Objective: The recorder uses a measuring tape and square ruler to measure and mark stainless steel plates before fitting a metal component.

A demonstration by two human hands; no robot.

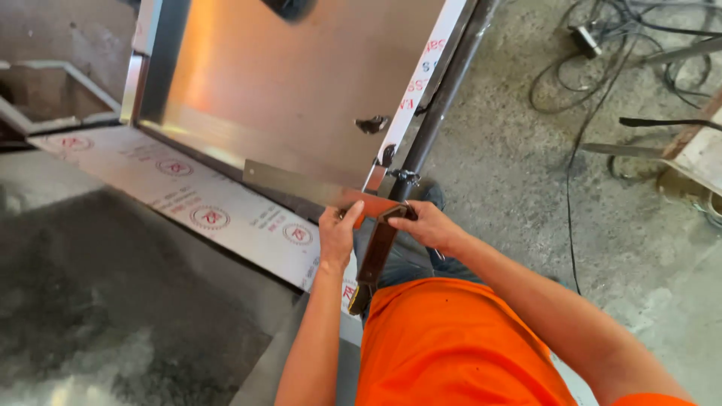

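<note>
1. Hands are meeting at the near corner of the steel sheet (301,83); L hand (336,239) is pinching the blade end of a try square (353,218) w/ thumb on top, fingers curled under, so it's closed on the tool

2. R hand (430,225) is wrapping over the square's corner, where the blade is joining the dark stock; fingers partly folded onto it, exact tightness can't tell, palm is hiding the contact

3. Square's flat blade is lying across the sheet's lower edge, running up-left; its stock is hanging down toward the orange shirt (451,346), between both forearms

4. Sheet is leaning on a frame, w/ white protective film (210,214) printed in red peeling along the bottom and right edges; dark metal tube (444,90) is running just beside the right edge

5. Doing this well, as I judge it: stock should be pressing flush against one sheet edge w/ no gap, blade sitting flat, not rocking on the film lip. L thumb is pushing down, R hand should be pulling the stock in snug. Eyes should be checking light under the blade before any marking

6. Risk: loose film near the corner could be lifting the blade and throwing the reading off

7. Cables (602,68) are lying on the concrete floor (511,195), well apart to the right
</note>
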